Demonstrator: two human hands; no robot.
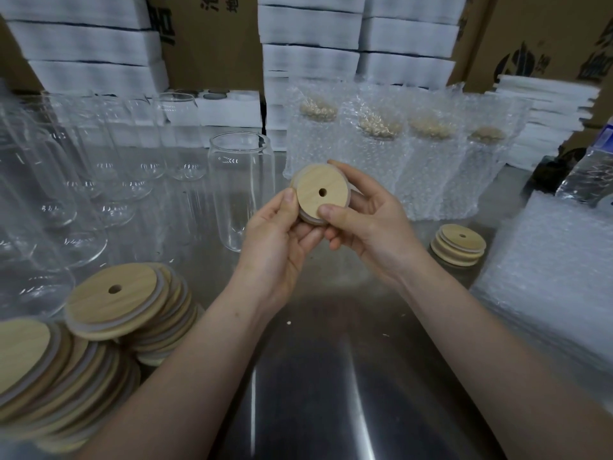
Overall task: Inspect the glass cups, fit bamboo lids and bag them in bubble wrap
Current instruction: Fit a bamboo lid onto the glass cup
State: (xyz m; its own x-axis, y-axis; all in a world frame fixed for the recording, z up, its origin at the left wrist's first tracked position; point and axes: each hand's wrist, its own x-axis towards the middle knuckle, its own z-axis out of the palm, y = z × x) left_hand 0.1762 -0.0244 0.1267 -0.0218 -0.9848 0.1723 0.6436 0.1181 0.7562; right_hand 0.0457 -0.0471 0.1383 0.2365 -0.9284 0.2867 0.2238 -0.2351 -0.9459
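Currently pinching bamboo lid (319, 191) by rim with left hand (278, 235) and right hand (366, 222); may slip and strike open glass cup (240, 190) at nine o'clock if loosened.

lid (321, 190): matt pale bamboo; cup (241, 187): clear glossy glass; table (331, 376): brushed shiny metal

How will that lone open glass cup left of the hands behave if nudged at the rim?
The glass cup is tall and narrow, upright on a smooth steel table: a rim push probably tips it, a low push likely slides it. Its thin clear walls look fragile and may be slippery to grip.
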